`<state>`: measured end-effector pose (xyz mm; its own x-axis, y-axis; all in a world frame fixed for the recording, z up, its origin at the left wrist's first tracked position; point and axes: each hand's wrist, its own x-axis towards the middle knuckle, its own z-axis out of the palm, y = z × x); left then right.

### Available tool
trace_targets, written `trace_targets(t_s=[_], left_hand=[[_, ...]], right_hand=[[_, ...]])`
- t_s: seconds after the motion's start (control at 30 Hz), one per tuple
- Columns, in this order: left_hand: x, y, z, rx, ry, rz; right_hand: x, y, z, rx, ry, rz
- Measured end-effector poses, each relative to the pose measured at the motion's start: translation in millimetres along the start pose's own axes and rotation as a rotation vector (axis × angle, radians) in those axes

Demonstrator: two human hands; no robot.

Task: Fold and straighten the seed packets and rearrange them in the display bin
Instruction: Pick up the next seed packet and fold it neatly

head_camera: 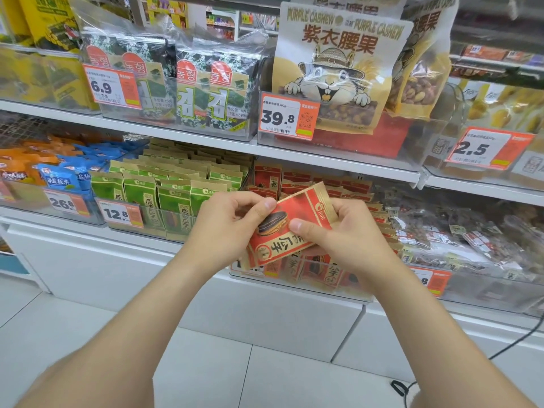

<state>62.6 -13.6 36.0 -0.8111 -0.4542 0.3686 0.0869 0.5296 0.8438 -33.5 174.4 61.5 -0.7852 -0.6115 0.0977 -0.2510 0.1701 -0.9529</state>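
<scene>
Seed packet (297, 206), red and gold, is held tilted just in front of the clear display bin (347, 293). The left hand (232, 222) pinches its left edge and the right hand (338, 234) its middle, thumbs on top. The fingers behind it are hidden. Both hands cover many of the bin's red packets (356, 187), and the right wrist cuts off its price tag (431, 279).

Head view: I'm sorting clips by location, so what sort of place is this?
Likely a grocery or snack shop: shelves hold clear bins of packaged snacks, orange price tags hang on them, and a large cashew bag stands on display.
</scene>
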Motion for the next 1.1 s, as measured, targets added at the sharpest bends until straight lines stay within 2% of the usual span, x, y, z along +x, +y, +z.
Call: trace_targets(t_s=[0.1,0.2,0.3,0.47,0.63,0.77,0.9,0.97,1.1], left_hand=[[10.8,-8.3,-5.5,0.208,0.156,0.046],[21.0,-23.3,-8.6,0.401,0.14,0.017],[27.4,-34.1,-9.6,0.571,0.008,0.006],[31.5,-40.1,-13.6,0.698,-0.134,0.022],[39.4,-50.3,-19.8,0.703,-0.146,0.054],[44.1,-54.5,-22.1,0.682,-0.173,0.064],[47.3,-57.5,-23.7,0.676,-0.19,0.075],[48.7,-58.8,-24.3,0.681,-0.201,0.083],[50.2,-62.5,-24.8,0.656,-0.211,0.077]], right_hand=[[7.5,4.4,2.6,-0.148,0.335,-0.21],[15.3,5.7,9.4,-0.248,0.515,-0.435],[34.1,9.2,18.7,-0.399,0.517,-0.54],[78.5,16.4,36.5,-0.665,0.381,-0.647],[112.4,18.7,55.3,-0.8,0.308,-0.585],[143.7,16.5,67.3,-0.961,0.224,-0.416],[157.3,14.2,75.1,-1.107,0.247,-0.324],[159.9,14.3,79.1,-1.171,0.205,-0.304],[171.5,11.9,83.8,-1.194,0.178,-0.214]])
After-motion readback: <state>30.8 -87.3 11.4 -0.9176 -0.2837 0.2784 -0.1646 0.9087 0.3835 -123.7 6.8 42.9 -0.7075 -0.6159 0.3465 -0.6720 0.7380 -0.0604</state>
